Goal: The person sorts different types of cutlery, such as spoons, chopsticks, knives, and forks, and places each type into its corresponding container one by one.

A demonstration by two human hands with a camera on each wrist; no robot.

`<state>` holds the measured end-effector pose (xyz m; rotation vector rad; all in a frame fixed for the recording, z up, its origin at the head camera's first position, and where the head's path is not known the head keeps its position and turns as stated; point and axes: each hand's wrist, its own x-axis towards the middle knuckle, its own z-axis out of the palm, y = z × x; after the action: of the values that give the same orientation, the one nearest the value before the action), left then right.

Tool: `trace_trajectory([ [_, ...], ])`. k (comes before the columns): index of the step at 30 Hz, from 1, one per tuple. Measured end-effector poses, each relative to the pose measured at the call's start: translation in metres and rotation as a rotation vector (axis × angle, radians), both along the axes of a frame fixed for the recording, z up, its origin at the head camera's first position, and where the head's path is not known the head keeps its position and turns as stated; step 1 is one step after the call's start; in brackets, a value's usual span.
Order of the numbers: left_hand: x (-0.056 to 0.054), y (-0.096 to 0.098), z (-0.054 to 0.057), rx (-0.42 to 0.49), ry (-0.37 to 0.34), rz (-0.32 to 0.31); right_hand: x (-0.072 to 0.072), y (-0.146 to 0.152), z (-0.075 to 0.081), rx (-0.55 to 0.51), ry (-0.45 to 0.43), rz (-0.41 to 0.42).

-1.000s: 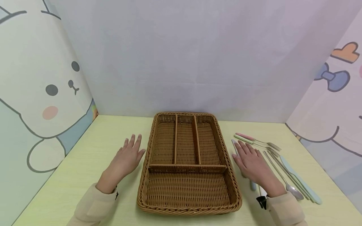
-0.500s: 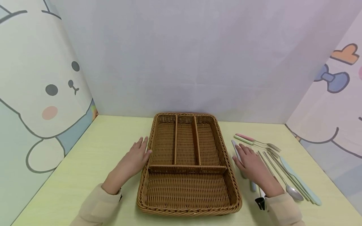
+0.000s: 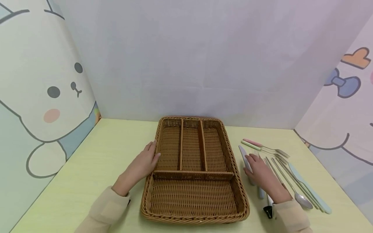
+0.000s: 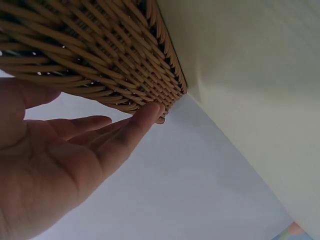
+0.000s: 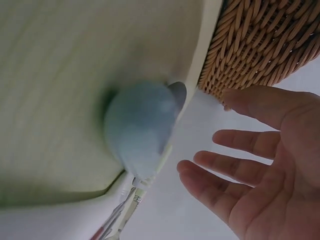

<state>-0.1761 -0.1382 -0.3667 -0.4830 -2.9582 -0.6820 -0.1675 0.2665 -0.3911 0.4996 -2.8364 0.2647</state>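
Observation:
A brown wicker basket (image 3: 192,197) with several compartments lies between the two hands. My left hand (image 3: 143,163) is at its left rim, fingers extended and the thumb over the edge; in the left wrist view, a fingertip overlaps the woven wall. Over the cutlery at the right, my right hand (image 3: 260,173) hangs palm down with loosely bent fingers. A pale lavender knife (image 3: 243,153) lies beside its fingertips, and a fork's tines (image 3: 256,153) show just beyond them. Nothing appears within its fingers in the right wrist view, where a blurred light-blue handle end (image 5: 142,125) stands close by.
Pink-handled (image 3: 253,142) and green-handled forks (image 3: 251,144) lie behind the right hand. Further right are a metal spoon (image 3: 303,200), thin metal sticks (image 3: 306,191) and a mint knife (image 3: 317,197). A pale wall (image 3: 201,64) rises behind the table (image 3: 122,132).
My left hand has moved right, from beside the basket to its rim. My right hand has shifted slightly down and right, its fingers bending more and exposing more of the cutlery.

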Motion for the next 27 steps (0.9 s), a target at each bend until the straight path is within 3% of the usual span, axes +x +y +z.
trace_trajectory([
  [5,-0.004,0.002,0.002,-0.005,0.043,0.007,0.000,0.003,-0.002,-0.019,-0.026,-0.005],
  [10,-0.008,0.003,0.003,-0.004,0.028,0.025,-0.002,0.003,-0.004,-0.018,-0.065,-0.028],
  [19,-0.017,0.004,-0.004,0.015,-0.012,0.040,-0.006,-0.005,-0.007,0.022,-0.236,-0.081],
  [27,-0.018,0.005,-0.007,-0.007,0.051,0.044,-0.003,-0.006,-0.008,0.003,-0.194,-0.061],
])
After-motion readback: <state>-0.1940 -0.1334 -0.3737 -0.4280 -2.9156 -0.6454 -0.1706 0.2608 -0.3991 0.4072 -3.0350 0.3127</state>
